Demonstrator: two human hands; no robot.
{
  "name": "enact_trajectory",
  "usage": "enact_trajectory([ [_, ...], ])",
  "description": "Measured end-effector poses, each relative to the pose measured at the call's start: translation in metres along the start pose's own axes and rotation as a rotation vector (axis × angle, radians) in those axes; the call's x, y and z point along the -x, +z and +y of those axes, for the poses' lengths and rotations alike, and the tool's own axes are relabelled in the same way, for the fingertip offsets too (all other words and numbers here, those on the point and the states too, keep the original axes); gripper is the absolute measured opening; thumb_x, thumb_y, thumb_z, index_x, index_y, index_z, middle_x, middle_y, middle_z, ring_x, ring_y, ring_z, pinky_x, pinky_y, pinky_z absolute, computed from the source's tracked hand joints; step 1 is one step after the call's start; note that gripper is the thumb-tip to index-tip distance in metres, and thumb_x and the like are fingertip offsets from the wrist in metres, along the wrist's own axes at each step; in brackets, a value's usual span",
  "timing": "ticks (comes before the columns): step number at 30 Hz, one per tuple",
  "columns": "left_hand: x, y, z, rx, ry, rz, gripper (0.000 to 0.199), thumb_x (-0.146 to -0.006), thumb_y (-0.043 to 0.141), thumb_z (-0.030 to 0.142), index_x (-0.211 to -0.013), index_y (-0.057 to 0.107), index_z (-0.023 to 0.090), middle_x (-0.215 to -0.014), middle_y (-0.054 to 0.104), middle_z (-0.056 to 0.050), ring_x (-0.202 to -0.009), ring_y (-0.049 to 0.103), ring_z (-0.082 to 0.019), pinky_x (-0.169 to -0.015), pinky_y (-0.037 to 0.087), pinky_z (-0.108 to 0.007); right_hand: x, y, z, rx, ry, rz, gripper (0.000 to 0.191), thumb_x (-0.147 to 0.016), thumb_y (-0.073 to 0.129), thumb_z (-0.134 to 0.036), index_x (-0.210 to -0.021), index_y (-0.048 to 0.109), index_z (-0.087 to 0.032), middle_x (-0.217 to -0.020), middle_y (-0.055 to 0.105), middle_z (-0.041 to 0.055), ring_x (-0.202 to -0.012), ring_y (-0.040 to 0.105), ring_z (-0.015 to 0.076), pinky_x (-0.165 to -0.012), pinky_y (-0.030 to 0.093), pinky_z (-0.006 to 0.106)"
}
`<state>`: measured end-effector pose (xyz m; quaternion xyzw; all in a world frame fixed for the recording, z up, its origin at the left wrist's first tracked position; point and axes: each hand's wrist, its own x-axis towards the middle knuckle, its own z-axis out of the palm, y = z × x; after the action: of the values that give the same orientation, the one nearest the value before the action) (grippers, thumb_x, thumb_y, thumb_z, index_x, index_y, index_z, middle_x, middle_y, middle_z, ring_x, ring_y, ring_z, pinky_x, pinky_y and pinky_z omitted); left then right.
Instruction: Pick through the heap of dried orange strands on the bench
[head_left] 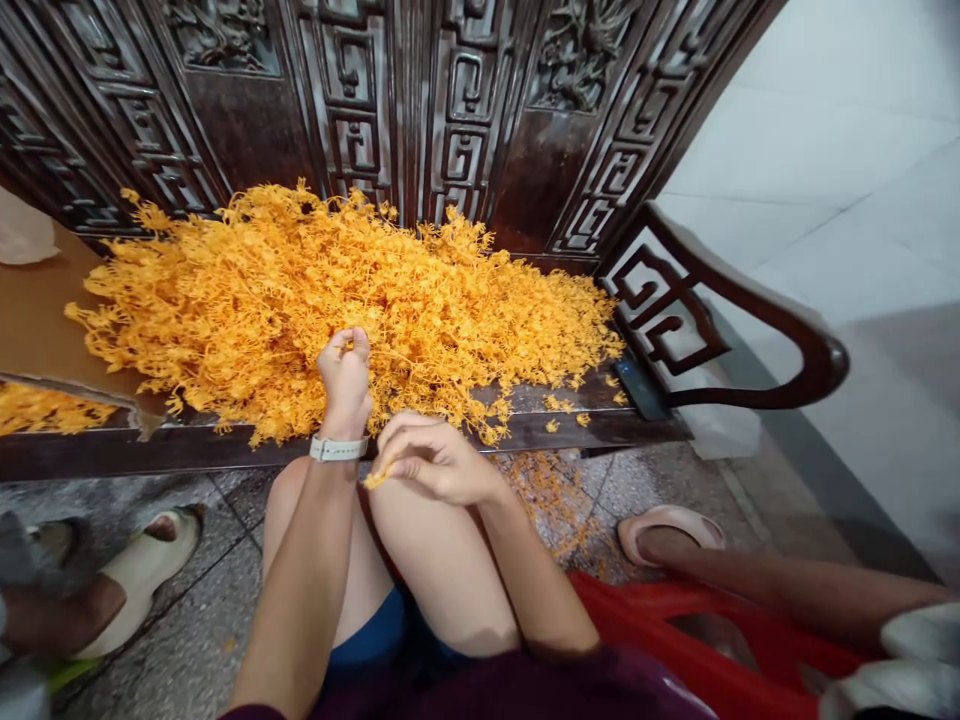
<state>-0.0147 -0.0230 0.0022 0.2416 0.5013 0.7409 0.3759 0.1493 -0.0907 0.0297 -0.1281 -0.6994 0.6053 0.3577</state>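
A wide heap of orange, flower-like plastic pieces [247, 290] with thin, spidery tips lies on the dark wooden bench. My left hand [346, 378], with a pale watch strap at the wrist, is raised at the heap's front edge. Its fingers are pinched together, and what they hold, if anything, is not clear. Over my knee, my right hand [439, 462] grips a small orange plastic piece [377, 478] between thumb and fingers. Its other fingers are curled.
The bench has a carved backrest [360, 90] and a curved armrest [795, 330]. A dark phone [641, 390] rests by the armrest. Cardboard [67, 320] stands at the left. Orange scraps [555, 500] litter the floor. A red plastic stool [637, 640] and other people's feet flank me.
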Motion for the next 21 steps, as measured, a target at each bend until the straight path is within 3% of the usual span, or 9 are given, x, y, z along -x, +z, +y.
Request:
enact_trajectory([
  [2,-0.002,-0.002,0.003,0.137,-0.095,-0.092,0.023,-0.085,0.080,0.031,-0.079,0.064,0.017,-0.072,0.055,0.005,-0.055,0.039,-0.005,-0.053,0.034,-0.018,0.004,0.001,-0.002,-0.077,0.056,-0.120,0.018,-0.095,0.075,-0.037,-0.095,0.079,-0.020,-0.097,0.074,0.0086,-0.093,0.069,0.0206,-0.090,0.053,0.038],
  [4,0.002,-0.001,0.007,0.195,-0.126,-0.159,0.030,-0.082,0.085,0.040,-0.083,0.067,0.017,-0.079,0.063,0.002,-0.056,0.043,-0.004,-0.053,0.036,-0.017,0.006,-0.005,-0.002,-0.213,0.067,-0.122,0.014,-0.092,0.078,-0.033,-0.094,0.080,-0.019,-0.091,0.076,0.0082,-0.087,0.070,0.0197,-0.085,0.053,0.036],
  [6,0.009,0.002,0.008,0.203,-0.138,-0.177,0.036,-0.079,0.088,0.046,-0.085,0.068,0.016,-0.082,0.066,0.000,-0.055,0.044,-0.003,-0.051,0.036,-0.016,0.006,-0.014,0.000,-0.438,0.035,0.080,0.016,-0.090,0.080,-0.037,-0.089,0.079,-0.021,-0.079,0.073,0.0035,-0.074,0.065,0.0157,-0.075,0.052,0.031],
  [9,0.015,0.007,0.006,0.226,-0.183,-0.220,0.038,-0.077,0.090,0.047,-0.086,0.068,0.017,-0.077,0.065,0.001,-0.055,0.044,-0.003,-0.050,0.035,-0.015,0.003,-0.026,-0.001,-0.788,0.031,0.534,0.024,-0.098,0.068,-0.046,-0.100,0.077,-0.025,-0.076,0.067,-0.0014,-0.064,0.051,0.0114,-0.062,0.047,0.025],
  [11,0.017,0.009,0.005,0.235,-0.219,-0.255,0.038,-0.076,0.090,0.046,-0.086,0.068,0.017,-0.075,0.064,0.002,-0.054,0.044,-0.003,-0.050,0.034,-0.015,0.001,-0.030,-0.002,-0.890,0.095,0.653,0.031,-0.102,0.059,-0.044,-0.117,0.074,-0.023,-0.081,0.067,-0.0008,-0.064,0.048,0.0113,-0.060,0.046,0.025],
  [14,0.018,0.009,0.005,0.218,-0.221,-0.287,0.037,-0.075,0.091,0.045,-0.084,0.068,0.017,-0.073,0.064,0.002,-0.055,0.044,-0.003,-0.050,0.032,-0.016,-0.001,-0.031,-0.001,-0.838,0.142,0.653,0.037,-0.099,0.059,-0.036,-0.131,0.070,-0.020,-0.080,0.066,-0.0004,-0.064,0.049,0.0115,-0.061,0.047,0.026],
  [21,0.020,0.008,0.007,0.093,-0.159,-0.400,0.033,-0.076,0.090,0.046,-0.084,0.073,0.018,-0.074,0.063,0.000,-0.060,0.047,-0.006,-0.054,0.034,-0.018,-0.007,-0.022,0.014,-0.503,0.207,0.680,0.033,-0.090,0.074,-0.034,-0.120,0.072,-0.022,-0.079,0.068,-0.0010,-0.063,0.053,0.0095,-0.058,0.043,0.023],
])
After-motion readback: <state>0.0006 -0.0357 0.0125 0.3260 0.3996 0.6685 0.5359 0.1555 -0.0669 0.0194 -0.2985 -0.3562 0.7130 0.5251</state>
